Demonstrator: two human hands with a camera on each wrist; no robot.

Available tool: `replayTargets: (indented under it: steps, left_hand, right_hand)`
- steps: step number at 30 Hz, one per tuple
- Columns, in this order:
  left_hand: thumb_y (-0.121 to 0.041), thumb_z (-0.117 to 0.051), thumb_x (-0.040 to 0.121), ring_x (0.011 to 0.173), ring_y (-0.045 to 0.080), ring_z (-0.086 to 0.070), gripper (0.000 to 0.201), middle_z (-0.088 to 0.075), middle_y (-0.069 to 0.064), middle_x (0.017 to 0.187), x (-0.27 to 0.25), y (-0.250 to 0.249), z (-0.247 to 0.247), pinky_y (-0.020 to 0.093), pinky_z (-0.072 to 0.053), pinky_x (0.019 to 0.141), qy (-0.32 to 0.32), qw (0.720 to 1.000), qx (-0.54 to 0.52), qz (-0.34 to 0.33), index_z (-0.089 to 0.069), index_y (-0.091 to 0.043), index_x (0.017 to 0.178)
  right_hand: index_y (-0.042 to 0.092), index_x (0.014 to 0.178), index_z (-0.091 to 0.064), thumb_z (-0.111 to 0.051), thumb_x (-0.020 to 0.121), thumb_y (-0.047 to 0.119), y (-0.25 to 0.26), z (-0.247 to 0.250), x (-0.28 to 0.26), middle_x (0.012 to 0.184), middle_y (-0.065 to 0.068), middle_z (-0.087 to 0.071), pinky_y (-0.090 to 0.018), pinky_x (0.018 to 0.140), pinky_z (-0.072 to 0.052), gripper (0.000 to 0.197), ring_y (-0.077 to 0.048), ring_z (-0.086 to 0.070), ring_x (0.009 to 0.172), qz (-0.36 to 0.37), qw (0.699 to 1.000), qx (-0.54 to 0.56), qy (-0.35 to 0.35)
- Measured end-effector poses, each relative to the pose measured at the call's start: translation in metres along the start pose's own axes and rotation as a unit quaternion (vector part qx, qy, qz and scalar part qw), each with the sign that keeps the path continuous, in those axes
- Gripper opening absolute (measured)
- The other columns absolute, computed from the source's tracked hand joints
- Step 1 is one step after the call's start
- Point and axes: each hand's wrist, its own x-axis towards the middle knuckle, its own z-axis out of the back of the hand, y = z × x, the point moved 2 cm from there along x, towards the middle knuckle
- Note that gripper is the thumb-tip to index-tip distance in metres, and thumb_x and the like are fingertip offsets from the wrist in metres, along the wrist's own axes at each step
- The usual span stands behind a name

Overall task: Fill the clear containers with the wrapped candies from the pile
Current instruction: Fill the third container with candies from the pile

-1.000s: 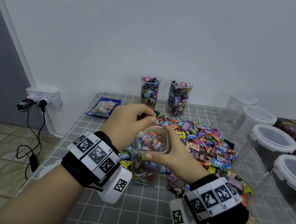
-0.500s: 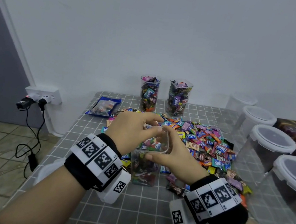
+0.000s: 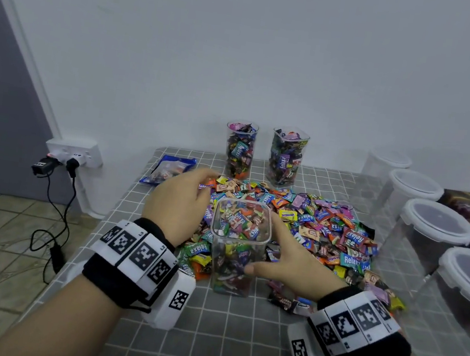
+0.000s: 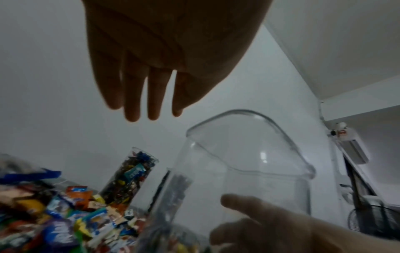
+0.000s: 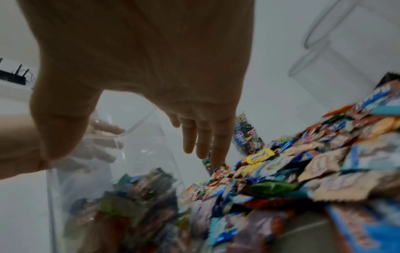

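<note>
Centre frame: a half-filled square clear container [image 3: 237, 248] stands upright on the surface [image 3: 233, 345], at the candy pile's [image 3: 326, 234] near edge. Your left hand [image 3: 178, 203] hovers spread, empty; your right hand [image 3: 291, 262], fingers straight, flanks the container.

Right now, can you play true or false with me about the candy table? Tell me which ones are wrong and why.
1. Two tall jars at the back are full of candy. True.
2. The near jar is empty. False: it already holds candies, though not to the rim.
3. The left hand is inside the near jar. False: it is beside it, over the pile.
4. The right hand is at the near jar's side. True.
5. The big tubs on the right are open. False: white lids cover them.
</note>
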Motion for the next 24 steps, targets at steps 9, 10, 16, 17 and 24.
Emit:
replayTargets:
  steps: [9,10,16,17,24]
  left_hand:
    - [-0.023,-0.041,0.095,0.122,0.026,-0.047,0.037,-0.043,0.004,0.14,0.016,0.055,-0.037,0.037,-0.04,0.1,0.191,0.958,0.175,0.12,-0.047,-0.024,0.132]
    - [-0.031,-0.045,0.094,0.123,0.026,-0.047,0.041,-0.041,0.005,0.142,0.017,0.059,-0.042,0.038,-0.04,0.1,0.219,0.949,0.188,0.129,-0.043,-0.024,0.135]
    - [-0.062,-0.043,0.089,0.134,0.029,-0.037,0.075,-0.031,0.011,0.15,0.021,0.075,-0.068,0.039,-0.038,0.105,0.288,0.914,0.228,0.17,-0.022,-0.023,0.149]
    - [-0.063,-0.044,0.087,0.134,0.028,-0.037,0.077,-0.033,0.01,0.15,0.02,0.077,-0.071,0.039,-0.039,0.105,0.289,0.914,0.224,0.173,-0.02,-0.023,0.149]
    - [-0.066,-0.042,0.085,0.119,0.028,-0.052,0.076,-0.046,0.008,0.142,0.013,0.084,-0.087,0.038,-0.044,0.098,0.325,0.911,0.185,0.174,-0.017,-0.034,0.148]
  right_hand:
    - [0.028,0.151,0.003,-0.069,0.076,0.044,-0.025,0.017,0.002,0.156,0.004,-0.008,-0.04,0.112,-0.03,0.104,-0.019,-0.012,0.142,-0.072,0.927,-0.363,0.06]
    - [0.027,0.151,0.004,-0.069,0.077,0.046,-0.027,0.017,0.003,0.157,0.002,-0.005,-0.041,0.113,-0.028,0.106,-0.021,-0.01,0.143,-0.083,0.917,-0.383,0.072]
    - [0.029,0.151,0.005,-0.067,0.075,0.055,-0.036,0.016,0.016,0.158,0.0,-0.002,-0.046,0.111,-0.031,0.108,-0.024,-0.007,0.144,-0.127,0.887,-0.431,0.104]
    - [0.029,0.151,0.004,-0.067,0.074,0.057,-0.038,0.017,0.018,0.158,0.0,-0.001,-0.048,0.11,-0.031,0.108,-0.024,-0.007,0.144,-0.136,0.886,-0.431,0.104]
    - [0.029,0.151,0.003,-0.059,0.073,0.07,-0.045,0.019,0.023,0.159,0.0,-0.003,-0.043,0.106,-0.037,0.108,-0.026,-0.022,0.141,-0.179,0.882,-0.421,0.118]
